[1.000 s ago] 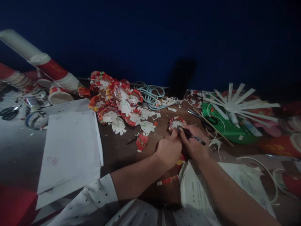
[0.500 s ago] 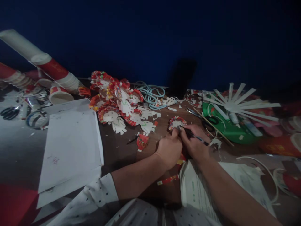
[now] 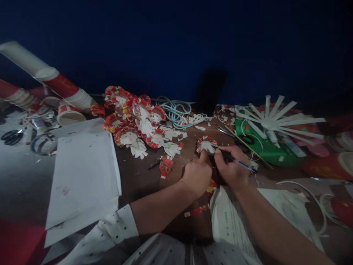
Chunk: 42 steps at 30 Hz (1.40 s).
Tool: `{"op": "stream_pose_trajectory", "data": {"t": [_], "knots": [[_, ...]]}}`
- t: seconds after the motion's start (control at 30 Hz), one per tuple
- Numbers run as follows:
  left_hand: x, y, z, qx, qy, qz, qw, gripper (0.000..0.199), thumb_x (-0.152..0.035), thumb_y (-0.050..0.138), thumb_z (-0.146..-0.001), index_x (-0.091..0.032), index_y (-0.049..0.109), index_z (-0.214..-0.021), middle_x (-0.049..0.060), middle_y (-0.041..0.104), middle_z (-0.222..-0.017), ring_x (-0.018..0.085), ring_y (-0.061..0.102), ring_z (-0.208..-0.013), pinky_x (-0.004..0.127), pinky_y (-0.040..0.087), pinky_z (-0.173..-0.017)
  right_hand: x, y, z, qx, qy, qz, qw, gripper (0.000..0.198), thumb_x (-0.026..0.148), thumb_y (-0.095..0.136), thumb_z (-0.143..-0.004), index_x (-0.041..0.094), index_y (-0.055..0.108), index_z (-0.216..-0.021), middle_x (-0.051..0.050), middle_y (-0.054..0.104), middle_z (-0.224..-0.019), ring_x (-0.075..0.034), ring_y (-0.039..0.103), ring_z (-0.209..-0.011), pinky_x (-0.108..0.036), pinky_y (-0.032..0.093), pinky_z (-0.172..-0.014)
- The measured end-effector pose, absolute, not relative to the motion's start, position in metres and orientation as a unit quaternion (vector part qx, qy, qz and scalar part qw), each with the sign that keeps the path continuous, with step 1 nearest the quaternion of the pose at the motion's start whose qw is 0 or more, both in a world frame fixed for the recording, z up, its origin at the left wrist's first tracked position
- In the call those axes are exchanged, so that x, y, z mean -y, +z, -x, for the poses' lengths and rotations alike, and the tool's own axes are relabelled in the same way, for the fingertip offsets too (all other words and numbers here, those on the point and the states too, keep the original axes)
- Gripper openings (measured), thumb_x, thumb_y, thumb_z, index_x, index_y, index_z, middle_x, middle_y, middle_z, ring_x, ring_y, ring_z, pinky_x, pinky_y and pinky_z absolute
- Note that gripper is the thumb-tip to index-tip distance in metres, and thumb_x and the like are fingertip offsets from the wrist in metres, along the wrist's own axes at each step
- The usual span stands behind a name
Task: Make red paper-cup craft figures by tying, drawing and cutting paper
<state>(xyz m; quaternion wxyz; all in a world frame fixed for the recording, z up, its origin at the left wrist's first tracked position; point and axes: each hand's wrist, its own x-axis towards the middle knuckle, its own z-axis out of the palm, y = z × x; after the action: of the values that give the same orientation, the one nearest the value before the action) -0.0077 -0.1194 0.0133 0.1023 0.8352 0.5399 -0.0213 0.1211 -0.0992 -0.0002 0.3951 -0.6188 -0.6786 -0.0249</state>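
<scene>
A small paper cutout (image 3: 207, 147) with a white middle and a curled red patterned rim lies on the brown table. My left hand (image 3: 198, 176) is curled, its fingertips pressing the cutout's near edge. My right hand (image 3: 233, 168) grips a dark pen (image 3: 245, 165), slanting down to the left. Its tip is close to the cutout's right side; whether it touches is unclear. Left of my hands is a red paper scrap (image 3: 166, 167). Further left lies a pile of similar red-rimmed white cutouts (image 3: 147, 127), some shaped like hands.
White cardboard sheets (image 3: 85, 176) cover the left side, with stacked paper cups (image 3: 64, 86) and black scissors (image 3: 12, 137) behind. A blue cord (image 3: 178, 112) lies at the back. On the right are a green piece (image 3: 286, 156), fanned white strips (image 3: 271, 123), a stick (image 3: 249, 147) and a printed bag (image 3: 228, 217).
My right hand has shifted slightly right with the pen, baring more of the cutout's white middle. My left hand stays pressed at its near edge. The view has moved a little.
</scene>
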Motion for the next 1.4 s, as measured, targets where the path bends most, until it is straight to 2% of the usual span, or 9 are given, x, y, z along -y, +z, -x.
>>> {"op": "stream_pose_trajectory", "data": {"t": [0.23,0.53,1.4], "knots": [[0.1191,0.0156,0.0072,-0.545,0.008,-0.831,0.113,0.032,-0.018,0.04,-0.09,-0.015,0.053,-0.119,0.012,0.046,-0.117,0.019,0.055,-0.096,0.025,0.053,-0.068,0.0997,-0.0082,-0.1239,0.732,0.012,0.579,0.359,0.015,0.032,0.058,-0.082,0.02,0.065,-0.087,-0.004,0.068,-0.082,-0.017,0.064,-0.077,-0.027,0.049,-0.071],[0.1204,0.0159,0.006,-0.549,-0.017,-0.829,0.104,0.034,-0.018,0.038,-0.091,-0.014,0.053,-0.121,0.014,0.044,-0.124,0.017,0.058,-0.09,0.025,0.053,-0.066,0.1,-0.0044,-0.1223,0.731,0.038,0.608,0.308,0.017,0.036,0.055,-0.085,0.023,0.066,-0.087,-0.004,0.069,-0.085,-0.018,0.064,-0.078,-0.029,0.047,-0.069],[0.121,0.0178,0.006,-0.55,-0.012,-0.829,0.098,0.043,-0.016,0.039,-0.09,-0.01,0.046,-0.132,0.018,0.045,-0.129,0.017,0.06,-0.088,0.025,0.053,-0.064,0.0988,-0.0047,-0.123,0.743,0.051,0.602,0.287,0.016,0.037,0.054,-0.087,0.023,0.064,-0.088,-0.003,0.069,-0.085,-0.018,0.064,-0.08,-0.029,0.047,-0.073]]}}
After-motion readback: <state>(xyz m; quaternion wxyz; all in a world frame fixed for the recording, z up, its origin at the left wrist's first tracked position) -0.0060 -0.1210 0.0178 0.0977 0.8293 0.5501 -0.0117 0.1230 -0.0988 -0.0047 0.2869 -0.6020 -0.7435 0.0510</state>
